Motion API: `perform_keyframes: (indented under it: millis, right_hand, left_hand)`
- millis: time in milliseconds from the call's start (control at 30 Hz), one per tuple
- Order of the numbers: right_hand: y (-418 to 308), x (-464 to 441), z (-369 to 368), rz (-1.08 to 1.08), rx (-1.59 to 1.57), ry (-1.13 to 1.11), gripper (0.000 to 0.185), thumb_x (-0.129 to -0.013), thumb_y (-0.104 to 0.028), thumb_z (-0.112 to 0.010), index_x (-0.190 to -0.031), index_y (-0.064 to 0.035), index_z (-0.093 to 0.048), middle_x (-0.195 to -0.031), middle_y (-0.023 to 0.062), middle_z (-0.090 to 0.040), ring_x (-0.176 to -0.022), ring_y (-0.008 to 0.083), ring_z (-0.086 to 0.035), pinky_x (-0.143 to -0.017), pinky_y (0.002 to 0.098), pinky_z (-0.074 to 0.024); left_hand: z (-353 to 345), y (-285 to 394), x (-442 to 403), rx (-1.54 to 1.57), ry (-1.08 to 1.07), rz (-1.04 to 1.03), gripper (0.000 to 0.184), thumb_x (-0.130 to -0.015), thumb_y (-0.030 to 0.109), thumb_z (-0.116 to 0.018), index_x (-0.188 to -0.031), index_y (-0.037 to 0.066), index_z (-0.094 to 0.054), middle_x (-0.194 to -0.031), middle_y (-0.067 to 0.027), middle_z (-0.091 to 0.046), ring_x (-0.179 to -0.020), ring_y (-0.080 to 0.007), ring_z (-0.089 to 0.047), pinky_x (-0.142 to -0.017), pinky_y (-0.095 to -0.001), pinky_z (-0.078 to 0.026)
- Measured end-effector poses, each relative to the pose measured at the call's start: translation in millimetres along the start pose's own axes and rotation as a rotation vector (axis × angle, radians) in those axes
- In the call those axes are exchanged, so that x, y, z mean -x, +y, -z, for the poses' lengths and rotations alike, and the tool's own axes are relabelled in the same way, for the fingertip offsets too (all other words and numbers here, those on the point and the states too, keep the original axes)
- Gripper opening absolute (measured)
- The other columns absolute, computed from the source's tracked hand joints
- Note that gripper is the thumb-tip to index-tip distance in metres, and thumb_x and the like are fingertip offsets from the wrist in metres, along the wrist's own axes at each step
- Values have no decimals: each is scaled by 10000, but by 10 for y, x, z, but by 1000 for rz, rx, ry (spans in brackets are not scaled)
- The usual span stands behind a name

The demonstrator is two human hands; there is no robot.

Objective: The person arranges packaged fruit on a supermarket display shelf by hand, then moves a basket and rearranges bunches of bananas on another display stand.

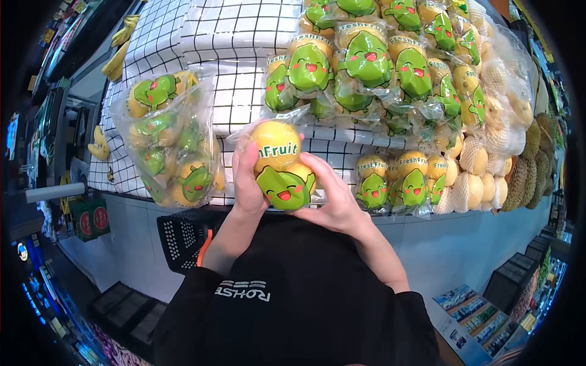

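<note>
"What's in your hands right now?"

"A small clear bag [284,160] of yellow fruit, right in front of my body at the table's near edge! My left hand [249,186] curves around one side, fingers close together; my right hand [334,198] presses in from the other, thumb low, fingers reaching over the fruit. Green cartoon leaf smiling up at me, lettering above it!"

"And the containers around you?"

"Over on my left, a big clear bag [163,143], bulging with more cartoon-printed yellow fruit. Far side, to the right, rows of packed bags [366,64], all showing the same green face. Closer in on the right, front bags [408,180] line the edge, and beside them comes pale fruit in foam nets [482,183]. Down below the edge, a black basket [180,241], holes in its side, orange handle [206,246] showing. What's inside it, I can't tell."

"What's the surface like?"

"A table [235,100] under white cloth with a black grid, wrinkled toward the far left. Bananas [116,64] at its left edge, spiky brown fruit [532,161] past the right end!"

"And the room?"

"Pale floor, dark crates [129,312] behind me on the left, a stocked display [479,317] behind on the right."
</note>
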State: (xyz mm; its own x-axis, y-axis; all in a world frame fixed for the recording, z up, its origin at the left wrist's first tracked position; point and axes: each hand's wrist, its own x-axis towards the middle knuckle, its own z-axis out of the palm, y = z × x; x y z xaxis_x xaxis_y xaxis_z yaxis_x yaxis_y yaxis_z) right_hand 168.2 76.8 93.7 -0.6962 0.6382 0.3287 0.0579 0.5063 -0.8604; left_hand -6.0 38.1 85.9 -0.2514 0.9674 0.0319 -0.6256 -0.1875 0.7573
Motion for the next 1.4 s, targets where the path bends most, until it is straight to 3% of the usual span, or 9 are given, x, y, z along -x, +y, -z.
perform_keyframes:
  millis: [167,267,433,467,533,767,933,1233,1400]
  right_hand:
    - [0,15,19,90,112,32,911,-630,-108,-881,-1409,-30,-415,-1372,227,-507,-1247,391,-535,-1003,425,-483]
    - [6,7,10,124,143,53,910,-631,-115,-883,-1407,-22,-417,-1360,234,-517,-1229,394,-549,-992,423,-490]
    - [15,29,-43,28,33,50,909,-654,-164,-895,-1405,11,-414,-1322,239,-547,-1183,389,-583,-972,408,-500]
    - [3,30,-48,-8,8,50,913,-661,-185,-901,-1404,21,-413,-1312,233,-555,-1174,373,-593,-967,396,-500]
    - [-10,35,-64,-47,-16,51,917,-668,-206,-906,-1403,32,-413,-1301,228,-564,-1165,356,-603,-963,384,-500]
    - [15,27,-89,-224,-426,134,960,-676,-222,-920,-1425,31,-375,-1260,142,-598,-1134,208,-614,-951,364,-497]
    - [56,23,-68,-249,-304,109,915,-661,-306,-918,-1372,16,-441,-1136,173,-660,-1058,241,-660,-928,348,-507]
    - [-123,-230,92,-38,11,111,915,-670,-306,-907,-1373,51,-444,-1359,228,-483,-1252,361,-517,-1011,401,-459]
    - [-239,-441,286,-38,97,78,899,-756,-314,-847,-1421,61,-373,-1377,267,-456,-1266,400,-498,-1040,423,-438]
  left_hand:
    - [-41,-6,-26,146,-19,-84,564,-979,381,-503,-1347,-29,-382,-1195,-258,-590,-1108,-388,-629,-938,-465,-538]
    - [74,-28,-31,33,-148,-115,570,-1015,471,-397,-1420,70,-381,-1365,-271,-491,-1219,-403,-552,-992,-493,-496]
    - [35,20,-41,-61,82,0,529,-1040,417,-384,-1423,53,-377,-1345,-236,-522,-1201,-357,-568,-984,-460,-506]
    - [11,42,-44,-59,84,2,529,-1040,417,-384,-1423,53,-377,-1345,-236,-522,-1201,-357,-568,-984,-460,-506]
    - [-47,97,-55,21,112,62,531,-1041,328,-459,-1428,-26,-372,-1320,-156,-530,-1189,-222,-562,-1018,-351,-455]
    - [-203,157,10,-157,62,49,655,-985,196,-543,-1500,-53,-226,-1399,-156,-461,-1269,-201,-491,-1067,-327,-401]
    - [-133,154,45,-242,46,63,657,-973,203,-569,-1483,-67,-257,-1383,-149,-477,-1266,-196,-490,-1067,-328,-396]
    - [-63,213,76,-557,34,-30,572,-996,315,-562,-1391,-78,-433,-1295,-128,-563,-1196,-175,-533,-1017,-303,-414]
    - [-144,217,8,-451,12,-144,747,-935,282,-656,-1465,-113,-308,-1407,-161,-492,-1271,-211,-507,-1073,-337,-394]
